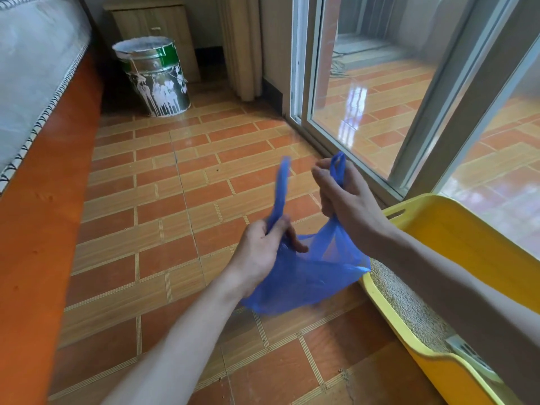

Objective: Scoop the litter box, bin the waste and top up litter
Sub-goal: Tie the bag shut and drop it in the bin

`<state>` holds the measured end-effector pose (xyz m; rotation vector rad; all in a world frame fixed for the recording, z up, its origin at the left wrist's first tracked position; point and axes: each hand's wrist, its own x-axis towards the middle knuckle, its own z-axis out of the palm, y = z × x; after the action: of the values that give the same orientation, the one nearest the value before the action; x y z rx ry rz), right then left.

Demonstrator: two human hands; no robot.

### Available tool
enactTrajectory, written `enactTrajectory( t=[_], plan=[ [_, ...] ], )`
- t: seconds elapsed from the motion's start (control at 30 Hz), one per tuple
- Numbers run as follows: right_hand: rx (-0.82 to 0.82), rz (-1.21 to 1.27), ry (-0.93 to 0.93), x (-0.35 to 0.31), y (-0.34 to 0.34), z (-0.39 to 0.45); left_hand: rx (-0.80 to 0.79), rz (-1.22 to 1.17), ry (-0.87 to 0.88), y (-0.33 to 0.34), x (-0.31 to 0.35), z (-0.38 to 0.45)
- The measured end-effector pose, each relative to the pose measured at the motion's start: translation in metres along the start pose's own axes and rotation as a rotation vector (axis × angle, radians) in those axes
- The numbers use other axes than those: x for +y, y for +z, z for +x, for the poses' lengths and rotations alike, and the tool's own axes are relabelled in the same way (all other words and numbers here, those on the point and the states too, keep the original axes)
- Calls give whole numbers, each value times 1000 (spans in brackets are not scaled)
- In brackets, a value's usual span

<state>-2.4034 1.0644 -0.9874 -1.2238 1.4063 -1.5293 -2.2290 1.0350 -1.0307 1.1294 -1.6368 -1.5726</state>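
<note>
A blue plastic bag point(306, 276) hangs above the tiled floor, just left of the yellow litter box point(455, 238). My left hand point(260, 249) grips one handle strip, which sticks up blurred above the fist. My right hand point(342, 191) grips the other handle, whose loop pokes out above the fingers. Grey-beige litter point(409, 305) lies inside the box under my right forearm. A pale scoop-like object point(467, 355) shows in the litter near the box's front, mostly hidden by my arm.
A paint-splattered metal bucket point(155, 74) stands at the back against a wooden cabinet point(157, 21). A bed with an orange frame point(43, 200) runs along the left. Sliding glass doors point(380, 97) border the right. A few litter grains point(344, 374) lie on the floor.
</note>
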Motion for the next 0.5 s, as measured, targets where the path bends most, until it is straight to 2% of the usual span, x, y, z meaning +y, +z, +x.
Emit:
enactTrajectory(
  t=[0.07, 0.13, 0.3, 0.5],
  plan=[
    [34, -41, -11, 0, -2, -5, 91, -230, -68, 1, 1, 1],
    [16, -99, -42, 0, -6, -8, 144, -348, -117, 1, 2, 3],
    [-78, -397, -106, -3, -9, -15, 158, -617, -171, 8, 13, 3],
    [-252, -575, -149, -9, -9, -21, 115, -540, -60, 12, 15, 1]
  ],
)
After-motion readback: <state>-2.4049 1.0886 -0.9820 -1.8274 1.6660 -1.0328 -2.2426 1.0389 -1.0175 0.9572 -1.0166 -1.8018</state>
